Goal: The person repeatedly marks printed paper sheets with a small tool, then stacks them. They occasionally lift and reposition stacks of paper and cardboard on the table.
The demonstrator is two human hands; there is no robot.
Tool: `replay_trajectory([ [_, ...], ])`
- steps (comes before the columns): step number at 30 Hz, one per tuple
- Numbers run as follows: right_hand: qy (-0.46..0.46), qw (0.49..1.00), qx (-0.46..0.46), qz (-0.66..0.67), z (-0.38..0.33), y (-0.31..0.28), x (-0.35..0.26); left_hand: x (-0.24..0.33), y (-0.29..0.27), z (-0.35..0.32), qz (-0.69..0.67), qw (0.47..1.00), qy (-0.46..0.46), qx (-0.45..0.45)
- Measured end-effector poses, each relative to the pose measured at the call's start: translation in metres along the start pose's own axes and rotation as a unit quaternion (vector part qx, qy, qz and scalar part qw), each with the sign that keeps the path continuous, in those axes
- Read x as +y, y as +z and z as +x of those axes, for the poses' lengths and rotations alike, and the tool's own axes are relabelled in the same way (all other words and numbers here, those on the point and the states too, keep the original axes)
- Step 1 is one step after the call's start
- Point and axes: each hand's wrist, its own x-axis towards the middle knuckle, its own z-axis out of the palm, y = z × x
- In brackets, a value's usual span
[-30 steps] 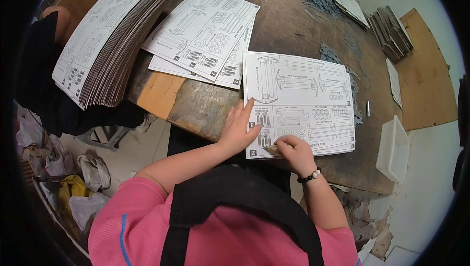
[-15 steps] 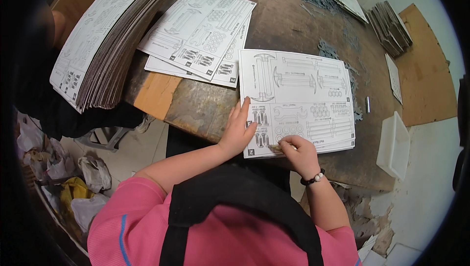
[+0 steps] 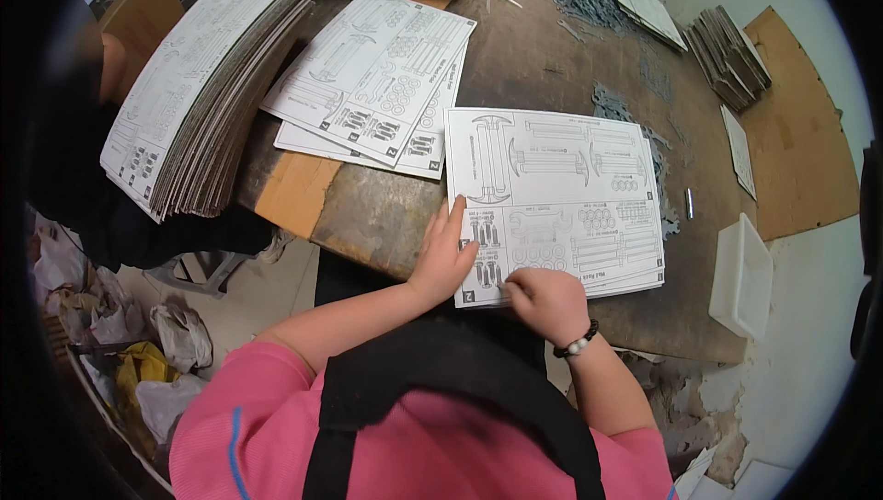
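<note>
A small stack of printed cardboard sheets [image 3: 589, 164] with line drawings of parts lies in front of me on the table. My left hand [image 3: 446, 252] rests at the stack's left edge, fingers stretched out and pressed on the top sheet. My right hand [image 3: 552, 305], with a beaded bracelet at the wrist, is closed over the stack's near edge. Its thumb and finger pinch together near the lower left corner. Whatever it holds is hidden under the fingers.
Further left lie overlapping printed sheets [image 3: 377, 77] and a tall leaning stack of boards [image 3: 198, 104]. Grey scraps [image 3: 589, 3] litter the far side of the worn table [image 3: 368, 224]. A white plastic tray [image 3: 740, 279] and a small metal cylinder [image 3: 689, 204] are at right.
My right hand has turned and shifted slightly toward the near edge; a small yellowish thing seen in its fingers earlier is now hidden. My left hand stays on the stack.
</note>
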Motion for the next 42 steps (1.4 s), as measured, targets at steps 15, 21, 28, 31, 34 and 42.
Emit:
replay_trajectory([
  [15,0.084,0.950,0.070,0.291,-0.026,-0.002,0.019,-0.009,-0.062,0.061,-0.439,0.821,-0.101,0.350],
  [21,0.070,0.953,0.048,0.290,-0.023,0.003,0.020,-0.053,-0.091,0.081,-0.376,0.828,-0.117,0.400],
  [28,0.082,0.959,0.045,0.266,-0.013,0.003,0.022,-0.041,-0.089,0.064,0.032,0.910,-0.072,0.408],
  [31,0.121,0.948,0.048,0.290,-0.001,0.005,0.024,-0.018,-0.088,0.054,0.419,0.896,0.053,0.136],
  [34,0.152,0.939,0.033,0.307,0.015,0.007,0.019,-0.053,-0.083,0.073,0.452,0.884,0.051,0.109],
  [42,0.206,0.925,0.033,0.317,0.053,0.012,0.012,-0.021,-0.066,0.061,0.261,0.962,0.085,0.004],
])
